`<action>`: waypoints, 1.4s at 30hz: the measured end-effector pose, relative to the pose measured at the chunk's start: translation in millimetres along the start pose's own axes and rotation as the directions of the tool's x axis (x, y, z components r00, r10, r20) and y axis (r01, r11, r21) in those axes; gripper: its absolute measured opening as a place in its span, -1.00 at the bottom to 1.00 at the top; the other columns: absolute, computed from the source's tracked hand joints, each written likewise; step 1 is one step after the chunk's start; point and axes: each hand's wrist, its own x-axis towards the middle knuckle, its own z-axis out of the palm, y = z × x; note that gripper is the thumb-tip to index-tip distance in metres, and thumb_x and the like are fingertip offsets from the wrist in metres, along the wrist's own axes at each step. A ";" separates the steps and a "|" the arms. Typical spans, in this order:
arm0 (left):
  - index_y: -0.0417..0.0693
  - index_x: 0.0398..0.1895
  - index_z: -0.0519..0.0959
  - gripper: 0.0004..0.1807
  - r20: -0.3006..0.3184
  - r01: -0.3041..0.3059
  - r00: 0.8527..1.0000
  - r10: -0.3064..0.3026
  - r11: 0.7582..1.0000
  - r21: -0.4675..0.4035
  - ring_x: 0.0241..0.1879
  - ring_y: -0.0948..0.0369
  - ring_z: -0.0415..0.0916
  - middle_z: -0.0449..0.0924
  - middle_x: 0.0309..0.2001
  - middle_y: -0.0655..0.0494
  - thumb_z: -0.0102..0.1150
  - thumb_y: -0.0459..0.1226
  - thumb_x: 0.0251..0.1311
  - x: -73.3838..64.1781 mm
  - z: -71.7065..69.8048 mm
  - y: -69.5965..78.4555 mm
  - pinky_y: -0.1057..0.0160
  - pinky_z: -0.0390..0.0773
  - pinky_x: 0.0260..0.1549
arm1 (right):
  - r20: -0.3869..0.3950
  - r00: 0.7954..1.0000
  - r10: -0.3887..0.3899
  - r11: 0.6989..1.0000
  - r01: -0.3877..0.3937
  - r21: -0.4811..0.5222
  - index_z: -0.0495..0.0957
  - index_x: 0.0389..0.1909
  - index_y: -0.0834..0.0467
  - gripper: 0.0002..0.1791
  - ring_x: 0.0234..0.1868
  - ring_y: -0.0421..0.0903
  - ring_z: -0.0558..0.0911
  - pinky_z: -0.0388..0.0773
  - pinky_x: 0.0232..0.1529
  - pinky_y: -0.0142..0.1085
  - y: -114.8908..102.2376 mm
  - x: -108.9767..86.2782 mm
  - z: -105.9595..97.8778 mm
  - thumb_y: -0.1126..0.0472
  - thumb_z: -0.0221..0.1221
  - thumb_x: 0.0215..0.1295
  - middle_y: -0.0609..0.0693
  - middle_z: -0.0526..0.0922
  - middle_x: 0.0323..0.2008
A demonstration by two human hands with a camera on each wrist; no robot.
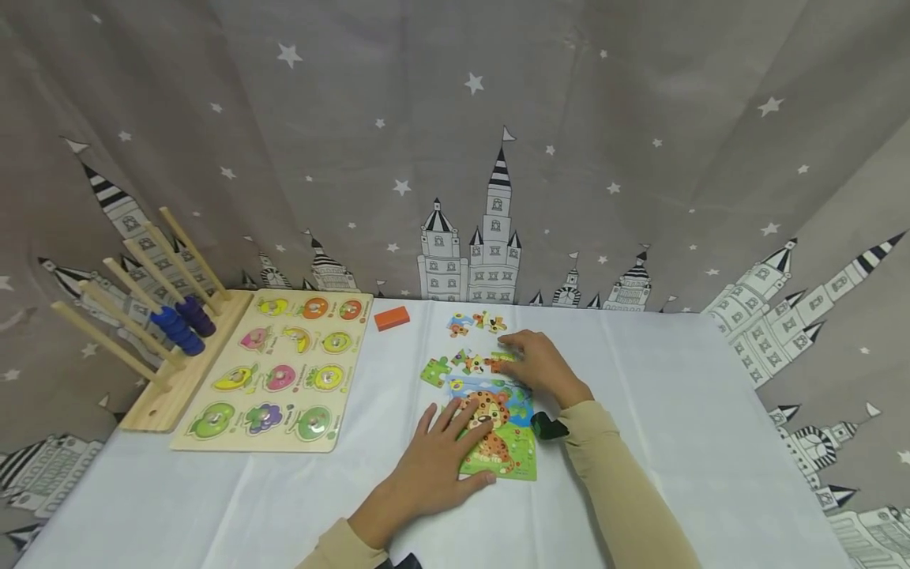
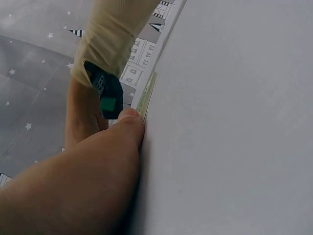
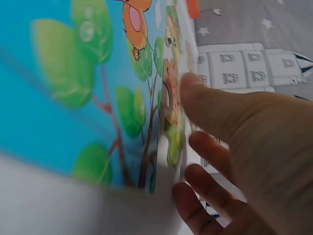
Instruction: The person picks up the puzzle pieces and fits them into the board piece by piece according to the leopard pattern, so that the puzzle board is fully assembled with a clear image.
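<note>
A leopard picture board (image 1: 517,466) with a green and blue scene lies on the white table. My left hand (image 1: 434,470) rests on its left side, fingers spread and covering part of the picture. Just beyond the board's far edge, my right hand (image 1: 542,370) reaches over loose jigsaw pieces (image 1: 472,363), its fingers loosely bent. In the right wrist view, the thumb is right at an orange and green puzzle piece (image 3: 172,93), and the other fingers are apart. A green puzzle piece (image 1: 434,371) lies left of these. Farther back are more leopard pieces (image 1: 490,322).
At the left lies a wooden fruit peg puzzle (image 1: 266,427). Behind it stands a wooden rack (image 1: 149,407) with upright dowels and stacked blue and purple beads (image 1: 178,330). An orange-red block (image 1: 392,318) sits near the back edge, before a grey castle-print curtain (image 1: 341,174).
</note>
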 end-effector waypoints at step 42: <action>0.06 0.61 0.16 0.06 -0.052 0.012 0.998 -0.021 0.987 -0.162 0.61 0.07 0.04 0.08 0.62 0.05 0.25 0.34 0.14 -6.8 -8.2 -14.8 -0.07 0.12 0.56 | 0.193 0.981 -0.029 0.911 -0.053 0.409 0.61 -0.34 0.16 -0.79 -0.46 -0.20 0.54 0.47 -0.44 -0.42 1.0 -87.2 -3.6 0.13 0.41 0.24 -0.09 0.61 -0.48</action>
